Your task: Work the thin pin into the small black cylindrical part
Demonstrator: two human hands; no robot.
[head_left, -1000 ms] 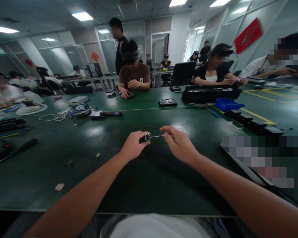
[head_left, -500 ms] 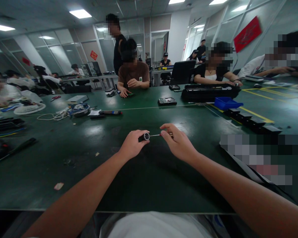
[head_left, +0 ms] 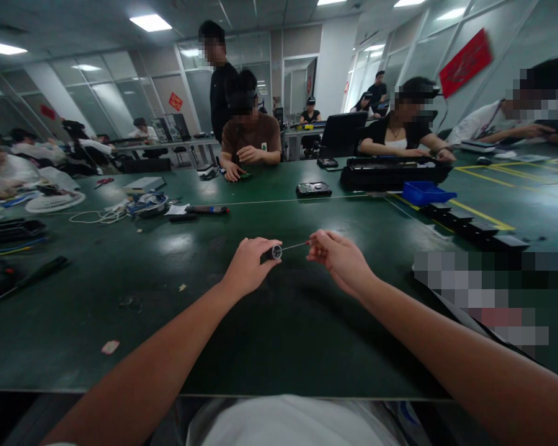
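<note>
Between thumb and fingers, my left hand (head_left: 248, 266) grips a small dark cylinder (head_left: 275, 252) whose round, light-rimmed end faces right. What kind of thing it is I cannot make out. My right hand (head_left: 337, 260) is closed on a screwdriver (head_left: 297, 246) with a thin metal shaft and a reddish collar; the fingers hide most of its handle. The shaft points left, and its tip is at the cylinder's open end. Both hands are above the green table (head_left: 260, 353).
Ahead lie a hard drive (head_left: 313, 189), a pen-like tool (head_left: 207, 210) and a tangle of cable (head_left: 105, 217). A blue bin (head_left: 425, 193) and a row of black blocks (head_left: 474, 228) stand right. Co-workers sit across the table, one behind a long black casing (head_left: 393, 173).
My right hand has turned, its fingers now curled round the screwdriver handle, and the shaft slants up to the right. My left hand and the cylinder have barely moved.
</note>
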